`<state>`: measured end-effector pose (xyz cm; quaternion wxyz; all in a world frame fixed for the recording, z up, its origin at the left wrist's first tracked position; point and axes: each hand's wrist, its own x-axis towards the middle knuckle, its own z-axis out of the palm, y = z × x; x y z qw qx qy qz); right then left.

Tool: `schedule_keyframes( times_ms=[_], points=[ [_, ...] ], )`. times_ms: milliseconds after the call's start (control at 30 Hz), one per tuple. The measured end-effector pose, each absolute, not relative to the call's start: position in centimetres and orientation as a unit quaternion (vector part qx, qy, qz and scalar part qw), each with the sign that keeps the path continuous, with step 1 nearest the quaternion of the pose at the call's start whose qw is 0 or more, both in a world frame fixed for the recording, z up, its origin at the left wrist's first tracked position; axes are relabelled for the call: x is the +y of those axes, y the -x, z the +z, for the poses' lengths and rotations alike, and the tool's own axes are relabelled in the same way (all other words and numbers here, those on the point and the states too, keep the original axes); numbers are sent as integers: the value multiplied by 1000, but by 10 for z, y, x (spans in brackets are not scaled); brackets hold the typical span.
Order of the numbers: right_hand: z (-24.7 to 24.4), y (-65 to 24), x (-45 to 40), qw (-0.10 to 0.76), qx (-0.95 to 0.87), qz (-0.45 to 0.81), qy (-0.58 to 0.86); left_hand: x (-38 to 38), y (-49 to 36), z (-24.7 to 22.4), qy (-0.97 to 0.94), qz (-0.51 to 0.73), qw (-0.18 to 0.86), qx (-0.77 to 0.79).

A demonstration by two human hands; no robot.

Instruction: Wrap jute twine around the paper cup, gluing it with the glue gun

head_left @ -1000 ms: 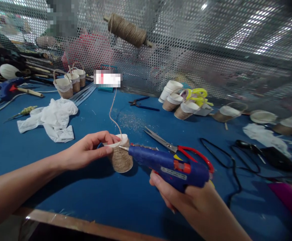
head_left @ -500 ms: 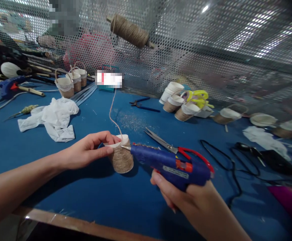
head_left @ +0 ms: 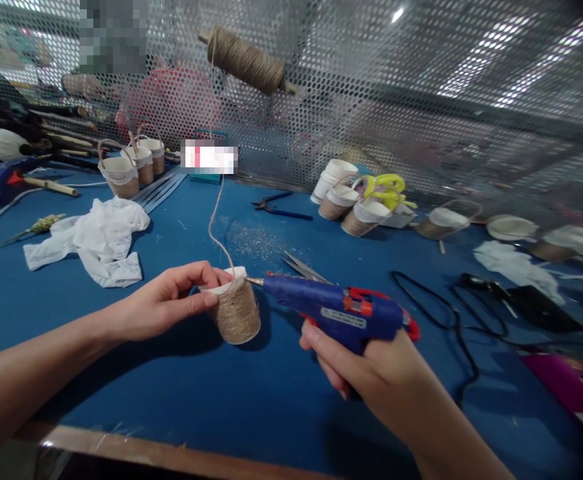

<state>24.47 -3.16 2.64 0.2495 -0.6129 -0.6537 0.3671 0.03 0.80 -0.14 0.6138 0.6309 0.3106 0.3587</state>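
Note:
My left hand [head_left: 184,293] pinches the rim of a white paper cup [head_left: 239,313] wrapped in brown twine, fingers inside and thumb outside. The cup tilts slightly above the blue tabletop. From its rim a loose strand of twine [head_left: 213,227] runs up toward a twine spool [head_left: 245,61] on a stick at the mesh screen. In my right hand [head_left: 351,367] is a blue hot glue gun [head_left: 331,303], its metal nozzle at the cup's upper edge, by the twine. Behind the gun lie red-handled scissors [head_left: 304,269], partly hidden.
Twine-covered cups with handles [head_left: 121,177] stand at back left, and more cups [head_left: 364,217] at back right. Pliers [head_left: 284,207], crumpled white fabric [head_left: 91,233], a black cable [head_left: 434,310] and a second glue gun [head_left: 6,180] lie on the blue table [head_left: 251,413].
The glue gun's nozzle has shifted from the front of the twine wrap to the cup's right upper edge. My left hand still holds the cup. The whole view has shifted slightly.

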Motion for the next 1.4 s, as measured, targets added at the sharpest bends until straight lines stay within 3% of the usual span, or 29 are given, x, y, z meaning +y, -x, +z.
schedule_keyframes(
  times_ms=[567, 767, 933, 1200, 1400],
  points=[
    [26, -245, -17, 247, -647, 423, 584, 7, 2, -1, -645, 357, 604, 304],
    [26, -251, 1, 332, -554, 496, 581, 5, 3, 4, -651, 368, 596, 293],
    [24, -261, 33, 364, -539, 425, 630, 4, 3, 8, -659, 369, 594, 277],
    [6, -262, 102, 273, -573, 316, 705, 4, 4, 7, -672, 367, 587, 264],
    [10, -248, 106, 262, -620, 270, 689, 4, 3, 10, -671, 363, 595, 253]
  ],
)
